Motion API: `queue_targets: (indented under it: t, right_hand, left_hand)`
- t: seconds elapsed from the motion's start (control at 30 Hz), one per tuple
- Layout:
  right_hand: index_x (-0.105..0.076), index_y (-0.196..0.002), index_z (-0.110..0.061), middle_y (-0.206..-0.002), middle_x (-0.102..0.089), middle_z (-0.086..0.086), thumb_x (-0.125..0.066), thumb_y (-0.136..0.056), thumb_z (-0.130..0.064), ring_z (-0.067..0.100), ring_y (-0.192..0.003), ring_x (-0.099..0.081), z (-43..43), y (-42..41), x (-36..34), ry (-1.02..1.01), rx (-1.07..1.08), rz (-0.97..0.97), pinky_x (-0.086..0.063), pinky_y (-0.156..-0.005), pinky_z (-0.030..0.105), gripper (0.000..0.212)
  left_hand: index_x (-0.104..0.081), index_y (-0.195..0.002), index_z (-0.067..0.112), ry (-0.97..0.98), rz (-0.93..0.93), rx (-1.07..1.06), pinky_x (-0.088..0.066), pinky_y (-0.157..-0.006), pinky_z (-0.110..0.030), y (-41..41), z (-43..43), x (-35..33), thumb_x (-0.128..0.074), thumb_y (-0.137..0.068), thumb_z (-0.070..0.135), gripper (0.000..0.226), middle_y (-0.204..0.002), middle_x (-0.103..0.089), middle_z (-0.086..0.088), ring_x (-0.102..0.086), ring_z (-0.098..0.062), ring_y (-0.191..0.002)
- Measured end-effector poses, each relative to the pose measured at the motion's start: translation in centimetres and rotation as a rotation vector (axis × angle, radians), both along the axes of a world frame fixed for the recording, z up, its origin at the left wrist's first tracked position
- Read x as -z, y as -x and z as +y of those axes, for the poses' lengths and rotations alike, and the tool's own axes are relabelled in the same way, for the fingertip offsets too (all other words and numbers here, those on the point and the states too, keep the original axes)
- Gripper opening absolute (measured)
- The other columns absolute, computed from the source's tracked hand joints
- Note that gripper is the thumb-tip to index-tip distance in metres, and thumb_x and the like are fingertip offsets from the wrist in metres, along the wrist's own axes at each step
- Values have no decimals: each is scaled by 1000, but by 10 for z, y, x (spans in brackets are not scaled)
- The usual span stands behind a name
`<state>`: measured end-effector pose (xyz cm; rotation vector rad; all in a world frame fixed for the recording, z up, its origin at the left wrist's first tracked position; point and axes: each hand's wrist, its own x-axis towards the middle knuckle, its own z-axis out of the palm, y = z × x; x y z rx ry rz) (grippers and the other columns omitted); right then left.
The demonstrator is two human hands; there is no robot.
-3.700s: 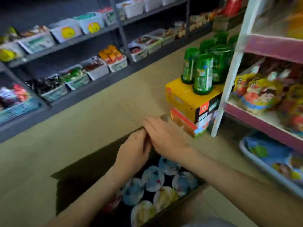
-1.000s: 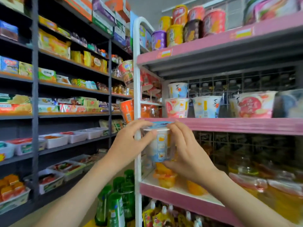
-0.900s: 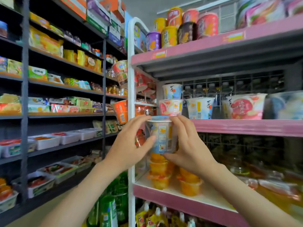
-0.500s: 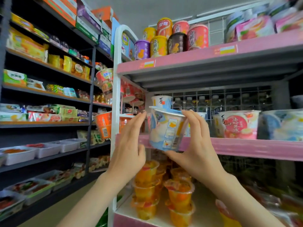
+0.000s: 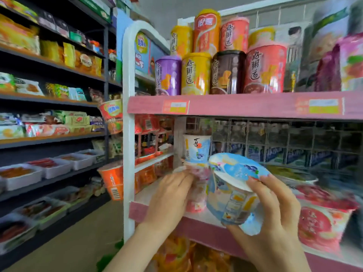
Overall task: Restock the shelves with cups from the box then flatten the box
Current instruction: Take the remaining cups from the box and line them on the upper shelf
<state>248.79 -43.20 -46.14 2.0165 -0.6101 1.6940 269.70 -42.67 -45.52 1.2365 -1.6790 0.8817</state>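
My right hand (image 5: 275, 222) grips a blue-and-white cup (image 5: 233, 195) with a blue foil lid. The cup is tilted, lid toward me, over the front edge of the pink middle shelf (image 5: 196, 226). My left hand (image 5: 169, 201) wraps the left side of a pink cup (image 5: 196, 195) standing on that shelf, though blur hides the detail. Another blue-and-white cup (image 5: 197, 148) is stacked upright on the pink one. The box is out of view.
Red-lidded bowls (image 5: 324, 222) crowd the shelf just right of my hands. Tall cups (image 5: 227, 73) line the pink upper shelf (image 5: 245, 105). A white post (image 5: 128, 134) carries orange noodle cups (image 5: 112, 183). Dark shelving (image 5: 49, 138) lines the aisle on the left.
The blue-and-white cup has risen to the middle shelf and tipped toward me. My left hand has let go of it and moved onto the pink cup on the shelf.
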Motion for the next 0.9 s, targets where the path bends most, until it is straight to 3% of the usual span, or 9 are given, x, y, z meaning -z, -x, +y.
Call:
queue_targets:
  t: [0.1,0.23,0.33,0.43,0.53,0.63,0.7,0.8,0.9]
  right_hand:
    - [-44,-126,-19,-125,-41,16,-85,-57,-35,32,-125,-40,9,1,-9,-56,-2,-8,-31,-109,34,81]
    - [-35,-132,-23,-127,-40,15,-67,-75,-45,17,-136,-29,22,-1,-17,-89,-41,46,-39,-105,39,69]
    - [-32,-133,-21,-127,-37,14,-66,-82,-37,24,-133,-33,25,-5,-33,-81,-6,72,-47,-97,46,63]
    - [-30,-133,-21,-128,-36,15,-80,-70,-27,33,-125,-37,23,-9,-49,-106,53,61,-41,-102,41,80]
    - [-33,-131,-18,-127,-35,15,-80,-73,-29,35,-126,-35,19,-10,-64,-149,84,60,-35,-107,38,75]
    - [-37,-128,-15,-128,-32,12,-85,-66,-21,35,-127,-32,12,-10,-68,-202,91,86,-32,-108,40,78]
    - [-37,-129,-16,-128,-31,10,-89,-58,-14,34,-127,-31,7,-11,-68,-233,93,92,-32,-106,40,87]
    - [-33,-131,-19,-132,-28,8,-89,-55,-9,32,-129,-28,-1,-10,-65,-282,80,101,-32,-106,38,95]
    - [-29,-134,-25,-136,-23,2,-90,-56,-12,27,-133,-23,-10,-7,-63,-356,7,138,-23,-109,25,100]
  left_hand:
    - [-66,-97,4,-127,-35,-10,-42,-78,-25,-8,0,-11,-40,-63,2,42,-90,-68,-8,-63,-24,-83]
    - [-70,-94,-1,-206,-90,9,-42,-79,-28,-18,9,-22,-41,-69,3,38,-89,-69,-12,-62,-27,-84]
    - [-65,-108,5,-287,-74,51,-42,-86,-27,-17,19,-30,-51,-78,11,34,-104,-67,-8,-62,-25,-96]
    - [-53,-121,19,-368,121,172,-33,-95,-14,-4,31,-50,-46,-84,27,38,-115,-61,2,-51,-11,-109]
    - [-44,-119,44,-486,421,433,-34,-92,-4,15,41,-77,-48,-86,29,37,-119,-54,23,-48,8,-112]
    - [-40,-122,41,-652,657,753,-41,-86,-6,32,41,-88,-60,-85,17,48,-114,-58,33,-52,12,-111]
    - [-39,-121,43,-658,696,755,-41,-83,-5,39,33,-88,-68,-82,22,53,-111,-57,39,-53,14,-107]
    - [-39,-125,41,-591,690,653,-46,-83,-11,46,20,-84,-76,-76,32,62,-114,-58,28,-56,10,-104]
    - [-44,-124,38,-587,751,605,-51,-81,-19,50,11,-83,-78,-72,39,63,-110,-63,22,-60,6,-98]
